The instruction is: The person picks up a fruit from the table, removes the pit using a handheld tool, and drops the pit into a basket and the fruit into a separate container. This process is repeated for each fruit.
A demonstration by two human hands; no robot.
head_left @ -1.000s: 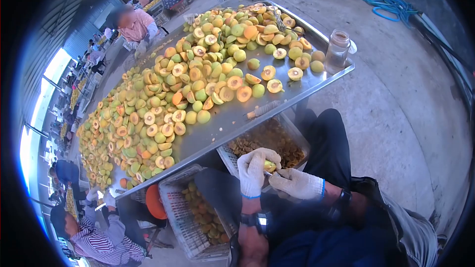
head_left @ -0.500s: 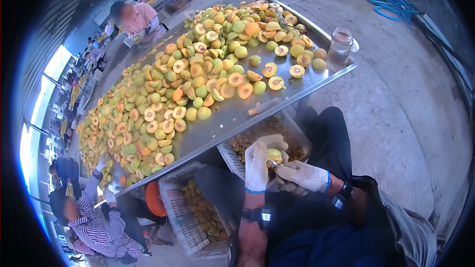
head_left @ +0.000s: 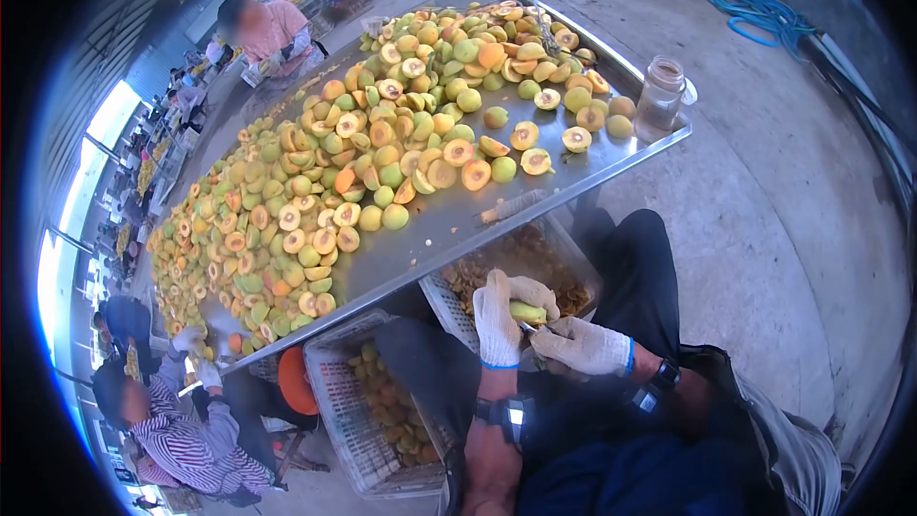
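In a white knit glove, my left hand (head_left: 499,322) is closed around a yellow-green peach half (head_left: 527,311). My right hand (head_left: 586,347), also gloved, grips a small metal tool (head_left: 526,328) whose tip meets the fruit; the fist hides its handle. Both hands are above my lap, over the near side of a white crate (head_left: 441,307) with brown pits and scraps in it. Beyond them, a metal table (head_left: 497,215) bears a big heap of halved peaches (head_left: 325,186), some with pits showing.
A second crate (head_left: 330,392) with peach halves stands left of my knee. A clear jar (head_left: 657,100) is at the table's right corner. Co-workers sit at the left (head_left: 191,440) and across the table (head_left: 272,33). A blue hose (head_left: 759,14) lies on the floor.
The peach half has turned in my left hand, showing a narrower side. My right hand and the tool have shifted slightly against it. The view has moved a little.
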